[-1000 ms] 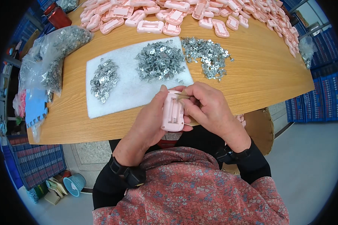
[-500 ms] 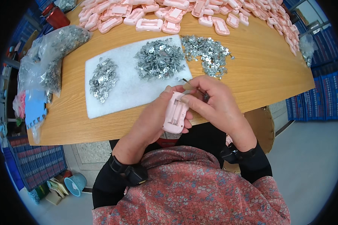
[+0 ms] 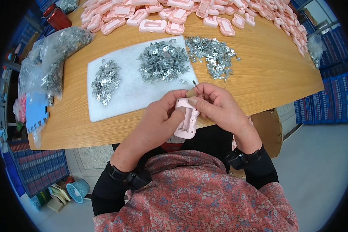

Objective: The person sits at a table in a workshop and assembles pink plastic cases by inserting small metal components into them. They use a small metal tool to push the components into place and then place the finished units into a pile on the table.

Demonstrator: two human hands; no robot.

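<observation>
A pale pink plastic casing (image 3: 189, 133) with a long open battery compartment is tilted up just off the table's near edge. My left hand (image 3: 156, 118) is closed around its left side, the thumb pressed at the compartment. At the casing's upper end, my right hand (image 3: 220, 106) is closed, its thumb against the rim. A thin dark metal tool (image 3: 195, 83) sticks up from between my right fingers; its lower part is hidden, so its kind is unclear. Something tan (image 3: 191, 92) covers a fingertip between the hands.
A white foam mat (image 3: 131, 96) holds two heaps of small metal clips (image 3: 164, 62); another clip pile (image 3: 216, 58) lies to its right. Many pink casings (image 3: 152, 26) cover the far side. Plastic bags of metal parts (image 3: 54, 58) stand left, by a red container (image 3: 57, 17).
The casing has shifted slightly right and down. My left thumb has moved from its upper edge onto the compartment. The tool in my right hand now stands more upright.
</observation>
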